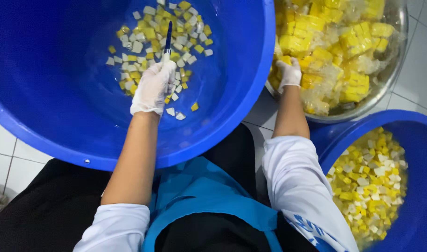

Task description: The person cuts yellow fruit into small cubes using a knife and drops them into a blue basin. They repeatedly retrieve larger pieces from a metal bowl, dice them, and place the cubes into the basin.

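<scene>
Nearest, white sleeves and a blue apron (pixel 208 196) over dark trousers. Right of them, a smaller blue basin (pixel 416 140) with yellow and white cubes. Left hand (pixel 152 86), white-gloved, fingers clenched around a blue-handled knife (pixel 168 39) pointing away, over the big blue tub (pixel 59 93) holding scattered cut cubes (pixel 143 44). Right hand (pixel 289 72), gloved, fingers curled onto wrapped yellow blocks (pixel 334 51) in a metal bowl (pixel 400 42), farthest right. White tile floor (pixel 8 158).

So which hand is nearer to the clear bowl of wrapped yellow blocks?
Right. The right hand reaches into the clear bowl, touching the yellow blocks; the left hand is over the big blue tub, holding a dark tool.
</scene>
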